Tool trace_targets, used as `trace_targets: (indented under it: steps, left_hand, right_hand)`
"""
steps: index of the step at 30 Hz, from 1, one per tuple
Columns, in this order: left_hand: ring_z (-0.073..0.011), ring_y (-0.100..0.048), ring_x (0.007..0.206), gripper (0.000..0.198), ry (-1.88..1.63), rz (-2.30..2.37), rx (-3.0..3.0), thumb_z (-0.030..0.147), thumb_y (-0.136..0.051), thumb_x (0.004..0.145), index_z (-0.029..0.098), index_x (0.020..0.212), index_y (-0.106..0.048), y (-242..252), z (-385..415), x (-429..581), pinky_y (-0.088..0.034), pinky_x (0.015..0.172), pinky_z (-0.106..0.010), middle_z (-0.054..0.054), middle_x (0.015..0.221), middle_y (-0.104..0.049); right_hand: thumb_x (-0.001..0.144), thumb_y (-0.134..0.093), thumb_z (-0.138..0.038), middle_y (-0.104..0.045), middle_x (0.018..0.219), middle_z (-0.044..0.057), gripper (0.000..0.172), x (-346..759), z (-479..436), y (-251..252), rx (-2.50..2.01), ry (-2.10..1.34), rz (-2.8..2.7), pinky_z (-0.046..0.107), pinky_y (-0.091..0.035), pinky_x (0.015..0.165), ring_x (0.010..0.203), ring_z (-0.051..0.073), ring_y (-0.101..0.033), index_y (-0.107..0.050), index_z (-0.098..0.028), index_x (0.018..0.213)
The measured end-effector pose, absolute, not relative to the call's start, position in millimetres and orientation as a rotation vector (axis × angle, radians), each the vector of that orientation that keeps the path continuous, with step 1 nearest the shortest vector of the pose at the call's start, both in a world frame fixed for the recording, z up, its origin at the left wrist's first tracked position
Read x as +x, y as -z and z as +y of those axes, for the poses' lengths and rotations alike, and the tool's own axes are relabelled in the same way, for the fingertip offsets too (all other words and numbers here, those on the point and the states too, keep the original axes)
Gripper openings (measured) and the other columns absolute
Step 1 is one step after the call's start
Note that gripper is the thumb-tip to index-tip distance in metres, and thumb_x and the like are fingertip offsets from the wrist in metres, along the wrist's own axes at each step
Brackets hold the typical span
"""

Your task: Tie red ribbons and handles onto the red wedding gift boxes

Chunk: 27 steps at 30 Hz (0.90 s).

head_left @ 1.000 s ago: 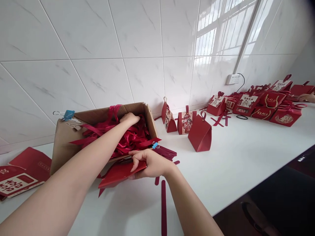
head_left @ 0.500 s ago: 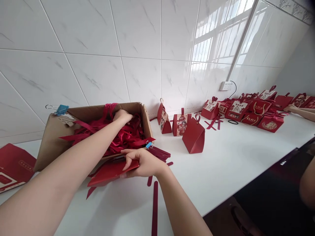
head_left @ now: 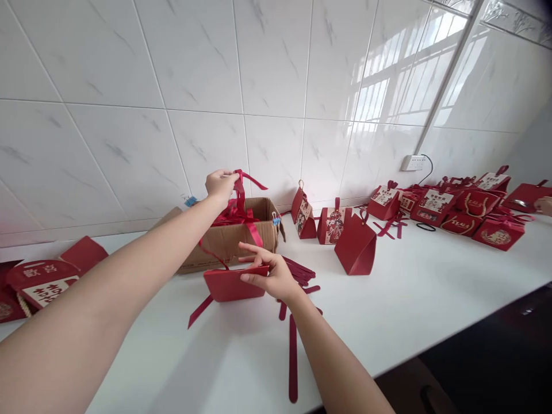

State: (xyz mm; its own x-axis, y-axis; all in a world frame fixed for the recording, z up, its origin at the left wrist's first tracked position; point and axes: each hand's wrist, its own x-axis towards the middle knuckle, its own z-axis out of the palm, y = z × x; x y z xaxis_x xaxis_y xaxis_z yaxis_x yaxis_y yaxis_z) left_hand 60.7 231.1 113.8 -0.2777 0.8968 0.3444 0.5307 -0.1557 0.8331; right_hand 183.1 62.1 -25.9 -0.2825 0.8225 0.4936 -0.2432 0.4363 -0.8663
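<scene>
My left hand (head_left: 221,185) is raised above the cardboard box (head_left: 228,241), pinching red ribbon (head_left: 240,187) that hangs down into the box. More loose red ribbons show inside the box. In front of it, my right hand (head_left: 272,277) grips the edge of a red gift box (head_left: 235,286) between thumb and fingers, with some fingers spread. A ribbon end (head_left: 200,311) sticks out beneath that gift box at the left. Dark red strips (head_left: 294,356) lie on the table beside my right wrist.
Three gift boxes, one a plain red box (head_left: 356,246), stand right of the carton. Farther right are many finished-looking red boxes (head_left: 498,230) and another person's hand (head_left: 544,205). Printed red boxes (head_left: 45,282) lie at left. A tiled wall (head_left: 276,149) backs the white table (head_left: 414,305).
My left hand has come up out of the carton, drawing ribbon with it. The gift box in my right hand now faces me more upright. The view has shifted left.
</scene>
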Motion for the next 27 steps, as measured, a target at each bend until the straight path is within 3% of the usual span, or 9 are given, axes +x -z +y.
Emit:
trace_targets:
  steps: [3,7,9,11,14,17,22,24,27]
  left_hand:
    - [-0.0160,-0.069,0.073,0.031,-1.325,1.761,1.670,0.029,-0.052,0.081,0.017,0.108,-0.062,-132,229,38,-0.048,0.057,-0.021,-0.008,0.093,-0.072]
    - [-0.0269,-0.069,0.075,0.008,-1.017,1.893,1.757,0.015,-0.071,0.057,0.014,0.064,-0.066,-159,229,4,-0.051,0.065,-0.029,-0.007,0.065,-0.070]
    - [-0.0325,-0.068,0.088,0.015,-0.929,1.984,1.807,0.006,-0.072,0.047,0.016,0.049,-0.061,-173,226,-12,-0.050,0.074,-0.031,-0.006,0.059,-0.066]
    - [-0.0336,-0.064,0.098,0.018,-0.889,2.029,1.897,0.004,-0.071,0.047,0.016,0.046,-0.058,-185,219,-26,-0.049,0.083,-0.030,-0.004,0.059,-0.064]
    - [-0.0263,-0.066,0.088,0.009,-0.958,1.784,1.977,0.008,-0.069,0.058,0.015,0.061,-0.063,-190,195,-37,-0.050,0.084,-0.032,-0.003,0.063,-0.063]
    - [-0.0168,-0.066,0.071,0.006,-1.060,1.470,1.945,0.014,-0.064,0.071,0.014,0.077,-0.063,-178,150,-37,-0.052,0.075,-0.031,-0.002,0.066,-0.062]
    - [-0.0155,-0.063,0.062,0.005,-0.926,0.850,2.041,0.019,-0.065,0.075,0.016,0.078,-0.064,-137,62,-26,-0.051,0.060,-0.028,-0.001,0.060,-0.063]
    - [-0.0154,-0.063,0.065,0.004,-0.927,0.704,2.068,0.021,-0.067,0.076,0.018,0.078,-0.065,-116,42,-23,-0.052,0.059,-0.026,-0.002,0.067,-0.065]
    - [-0.0157,-0.065,0.071,0.003,-0.942,0.637,2.062,0.021,-0.066,0.080,0.019,0.080,-0.065,-81,32,-26,-0.054,0.061,-0.026,-0.003,0.076,-0.067]
  right_hand:
    - [0.068,-0.076,-0.039,-0.071,0.102,0.010,0.036,179,63,27,-0.594,-1.129,-1.392,0.037,-0.054,0.076,0.091,0.023,-0.067,-0.046,-0.020,0.063]
    - [0.068,-0.075,-0.042,-0.069,0.089,0.005,0.040,180,64,28,-0.673,-1.154,-1.326,0.028,-0.051,0.060,0.074,0.017,-0.063,-0.041,-0.021,0.066]
    - [0.069,-0.074,-0.042,-0.066,0.081,0.001,0.042,180,64,29,-0.671,-1.189,-1.319,0.025,-0.048,0.056,0.068,0.014,-0.060,-0.039,-0.021,0.066]
    - [0.070,-0.074,-0.041,-0.059,0.071,-0.002,0.041,181,64,31,-0.669,-1.206,-1.300,0.023,-0.045,0.053,0.062,0.012,-0.056,-0.039,-0.020,0.067]
    - [0.072,-0.072,-0.043,-0.052,0.066,-0.005,0.039,179,65,34,-0.722,-1.186,-1.271,0.023,-0.043,0.051,0.059,0.011,-0.053,-0.040,-0.021,0.071]
    - [0.075,-0.069,-0.045,-0.051,0.068,-0.004,0.036,176,64,37,-0.853,-1.024,-1.275,0.024,-0.043,0.052,0.060,0.012,-0.052,-0.042,-0.021,0.074]
    - [0.078,-0.064,-0.046,-0.058,0.078,0.001,0.030,171,64,39,-1.035,-0.722,-1.402,0.029,-0.047,0.059,0.068,0.016,-0.057,-0.049,-0.021,0.083]
    - [0.077,-0.064,-0.046,-0.061,0.100,0.008,0.037,172,63,37,-1.026,-0.526,-1.441,0.037,-0.051,0.078,0.092,0.022,-0.060,-0.051,-0.021,0.100]
    - [0.081,-0.058,-0.044,-0.044,0.135,0.015,0.050,176,52,31,-0.961,-0.057,-1.397,0.053,-0.036,0.103,0.130,0.030,-0.040,-0.044,-0.021,0.124]
